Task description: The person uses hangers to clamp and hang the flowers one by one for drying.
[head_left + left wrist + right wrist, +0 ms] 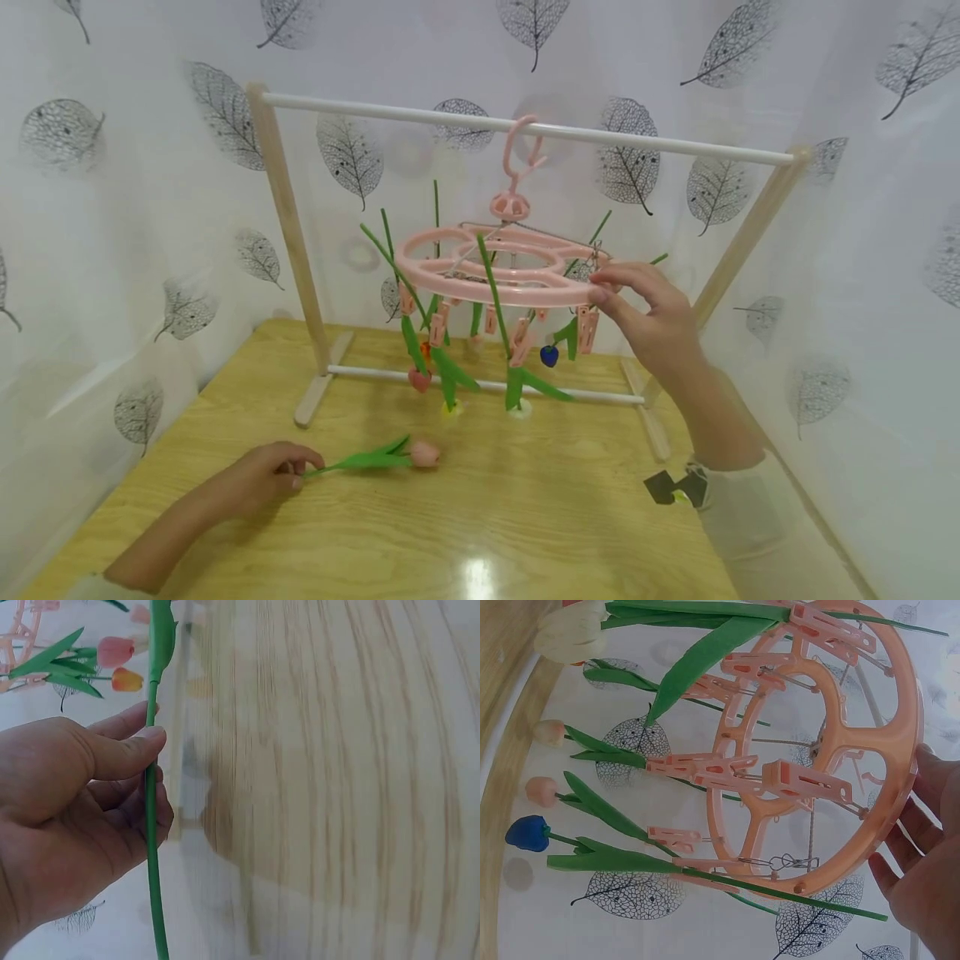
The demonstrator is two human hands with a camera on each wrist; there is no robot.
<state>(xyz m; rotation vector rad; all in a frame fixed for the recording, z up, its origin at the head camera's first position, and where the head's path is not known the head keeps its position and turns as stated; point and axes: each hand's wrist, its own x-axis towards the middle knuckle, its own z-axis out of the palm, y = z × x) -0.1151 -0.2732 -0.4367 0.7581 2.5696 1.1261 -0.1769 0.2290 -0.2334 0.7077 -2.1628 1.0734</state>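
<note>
My left hand [262,479] pinches the green stem of an artificial pink tulip [424,454] low over the table. In the left wrist view that stem [153,847] runs between thumb and fingertips of the left hand [82,784]. A round pink clip hanger [517,295] hangs by its hook from a white rail [390,112]. My right hand [656,321] holds the hanger's rim at its right side, thumb and fingers about the edge. Several tulips hang heads down from its pegs, among them a blue tulip [526,833] and a white tulip [570,634].
The rail rests on a wooden stand with a left post [288,225] and a right post [750,242]. A lower white bar [450,382] joins its feet on the wooden table [390,533]. Leaf-print curtains [187,308] surround the table.
</note>
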